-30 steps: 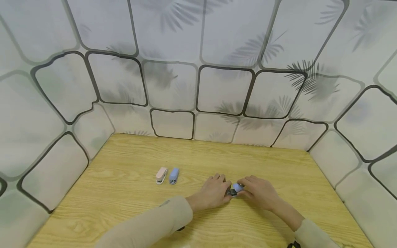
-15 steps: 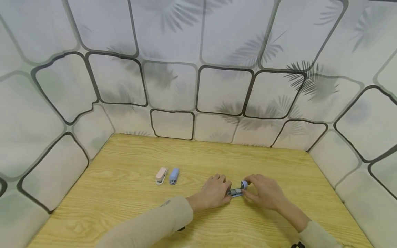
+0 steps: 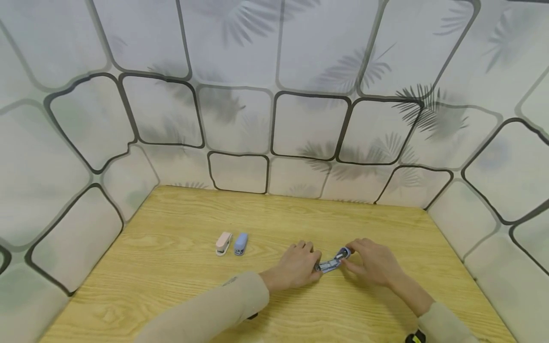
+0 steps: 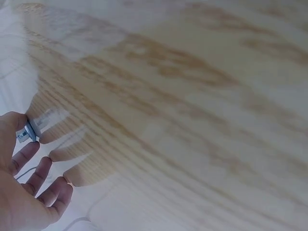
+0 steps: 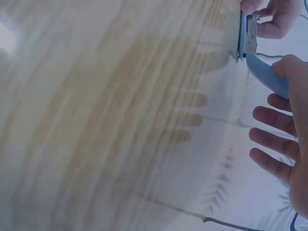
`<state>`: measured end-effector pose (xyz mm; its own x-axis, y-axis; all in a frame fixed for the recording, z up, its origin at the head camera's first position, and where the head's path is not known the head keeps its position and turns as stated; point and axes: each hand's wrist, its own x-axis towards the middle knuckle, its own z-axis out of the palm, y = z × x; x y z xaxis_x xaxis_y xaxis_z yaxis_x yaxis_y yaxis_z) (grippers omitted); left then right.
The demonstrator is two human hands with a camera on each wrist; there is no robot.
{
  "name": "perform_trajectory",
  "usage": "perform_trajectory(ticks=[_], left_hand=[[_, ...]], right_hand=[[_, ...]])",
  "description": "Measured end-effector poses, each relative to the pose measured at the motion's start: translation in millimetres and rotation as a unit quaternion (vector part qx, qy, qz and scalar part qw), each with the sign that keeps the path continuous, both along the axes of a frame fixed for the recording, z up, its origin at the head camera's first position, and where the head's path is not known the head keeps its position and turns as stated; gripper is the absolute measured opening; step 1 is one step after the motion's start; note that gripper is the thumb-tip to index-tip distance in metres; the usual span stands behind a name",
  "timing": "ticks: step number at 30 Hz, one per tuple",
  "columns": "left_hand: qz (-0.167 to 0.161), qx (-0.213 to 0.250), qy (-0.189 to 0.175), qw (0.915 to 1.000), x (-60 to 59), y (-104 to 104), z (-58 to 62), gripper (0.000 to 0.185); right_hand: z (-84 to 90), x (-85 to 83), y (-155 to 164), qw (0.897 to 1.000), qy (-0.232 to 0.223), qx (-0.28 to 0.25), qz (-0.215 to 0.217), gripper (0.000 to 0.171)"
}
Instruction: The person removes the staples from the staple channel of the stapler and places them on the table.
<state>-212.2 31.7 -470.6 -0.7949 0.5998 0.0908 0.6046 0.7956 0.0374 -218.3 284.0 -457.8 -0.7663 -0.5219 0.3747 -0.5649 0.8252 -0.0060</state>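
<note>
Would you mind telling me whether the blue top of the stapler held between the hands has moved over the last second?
Yes. The stapler's blue top has swung right, away from the pink stapler, drawn by the right hand; the left hand holds the base.

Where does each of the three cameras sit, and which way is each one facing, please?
Head: worn on the head, looking forward and down at the wooden table; both hands and sleeves show, holding the opened blue stapler.
Left wrist: beside the left hand, facing the tabletop; its fingers pinch the stapler's metal end.
Right wrist: beside the right hand, facing the table; the stapler's blue top sits in its grip.
Shared: all three show the stapler.
</note>
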Motion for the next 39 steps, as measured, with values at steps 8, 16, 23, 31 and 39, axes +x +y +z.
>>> perform_trajectory(ticks=[8,16,23,31,39], left_hand=[[0.000,0.005,-0.008,1.0000,-3.0,8,0.5,0.027],[0.000,0.010,-0.010,0.9999,-4.9,12,-1.6,0.027],[0.005,0.013,0.003,0.9999,-4.4,15,-5.2,0.026],[0.016,0.013,0.009,0.9997,-3.4,17,-6.4,0.027],[0.021,0.012,0.007,0.9997,-3.4,18,-7.0,0.027]], right_hand=[[-2.0,-8.4,13,1.000,-0.001,0.005,-0.002,0.029],[-1.8,-14.9,17,1.000,0.006,0.010,-0.009,0.030],[-3.2,-20.1,19,1.000,0.014,0.019,-0.008,0.029],[-6.2,-22.5,22,1.000,0.016,0.018,-0.016,0.029],[5.9,-10.2,16,0.997,-0.014,-0.045,-0.066,0.028]])
